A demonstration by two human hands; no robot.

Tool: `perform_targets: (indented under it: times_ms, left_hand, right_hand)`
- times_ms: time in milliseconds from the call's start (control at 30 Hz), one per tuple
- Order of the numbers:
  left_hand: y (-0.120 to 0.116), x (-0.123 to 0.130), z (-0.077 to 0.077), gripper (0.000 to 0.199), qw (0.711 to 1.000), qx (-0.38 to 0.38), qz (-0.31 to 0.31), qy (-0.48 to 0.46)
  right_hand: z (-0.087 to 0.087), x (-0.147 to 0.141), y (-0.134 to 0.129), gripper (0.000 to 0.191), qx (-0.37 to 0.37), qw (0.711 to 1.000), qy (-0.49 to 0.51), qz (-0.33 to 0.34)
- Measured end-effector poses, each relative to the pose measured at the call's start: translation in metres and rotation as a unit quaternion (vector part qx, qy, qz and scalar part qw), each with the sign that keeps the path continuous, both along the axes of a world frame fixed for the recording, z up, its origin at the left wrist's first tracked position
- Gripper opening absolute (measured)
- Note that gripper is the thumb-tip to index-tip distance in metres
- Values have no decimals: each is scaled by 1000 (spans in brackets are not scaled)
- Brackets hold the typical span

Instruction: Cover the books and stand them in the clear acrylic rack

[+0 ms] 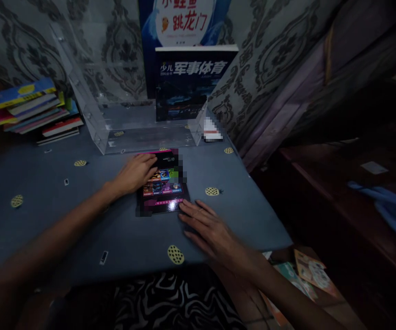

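Note:
A dark book (165, 188) with a pink edge and small colourful pictures lies flat on the table. My left hand (136, 173) rests on its upper left part, fingers stretched out over the cover. At the lower right corner, my right hand (207, 224) touches the book with its fingertips, the fingers extended and lying low over the cloth. Behind the book stands a clear acrylic rack (139, 137). A dark blue book (191, 87) with white Chinese lettering leans upright in its right end, and a taller blue book (184, 23) stands behind that one.
The table (63, 220) has a blue-grey cloth with a pineapple pattern. A stack of books (29, 107) sits at the back left. A small white item (212, 130) lies beside the rack. Past the right edge, colourful booklets (313, 272) lie lower down and a curtain (287, 96) hangs.

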State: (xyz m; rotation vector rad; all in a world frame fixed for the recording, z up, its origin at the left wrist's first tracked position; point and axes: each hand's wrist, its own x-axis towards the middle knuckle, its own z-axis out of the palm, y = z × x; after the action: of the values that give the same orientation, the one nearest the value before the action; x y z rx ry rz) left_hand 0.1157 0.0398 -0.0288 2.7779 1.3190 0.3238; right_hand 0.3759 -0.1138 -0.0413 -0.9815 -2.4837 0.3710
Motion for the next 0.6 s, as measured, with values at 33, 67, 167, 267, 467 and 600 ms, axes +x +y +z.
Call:
perform_targets:
  times_ms: [33, 67, 167, 267, 467, 600]
  left_hand:
    - [6, -3, -2, 43, 1000, 2, 8, -5]
    - [11, -6, -3, 44, 1000, 4, 15, -11]
    - [18, -15, -8, 45, 999, 3, 32, -31]
    - [18, -20, -13, 48, 998, -7, 42, -52]
    - [15, -29, -22, 51, 995, -15, 34, -91]
    - [16, -34, -23, 49, 995, -18, 22, -99]
  right_hand:
    - [1, 0, 0, 36, -1, 1000, 0, 0]
    - [2, 1, 0, 36, -1, 1000, 1, -1]
    - [4, 2, 0, 35, -5, 1000, -6, -7]
    - [5, 4, 2, 35, -4, 1000, -11, -6]
    - [0, 3, 17, 48, -6, 1000, -4, -2]
    - [2, -1, 47, 48, -34, 999, -18, -1]
